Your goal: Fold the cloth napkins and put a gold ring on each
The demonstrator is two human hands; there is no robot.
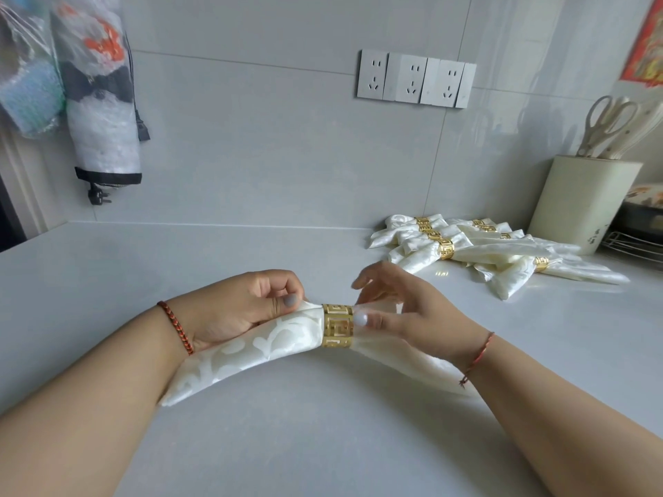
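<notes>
Where scissors [606, 125] stand, holder [581, 206] upright.

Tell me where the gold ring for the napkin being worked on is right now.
The gold ring sits around the middle of the folded napkin, low and centre in the head view, between the left hand and the right hand.

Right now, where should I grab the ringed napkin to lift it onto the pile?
Probably at the gold ring, pinching from above across its width. The napkin is cinched narrowest there, with loose ends fanning out either side, so it should hang balanced.
</notes>
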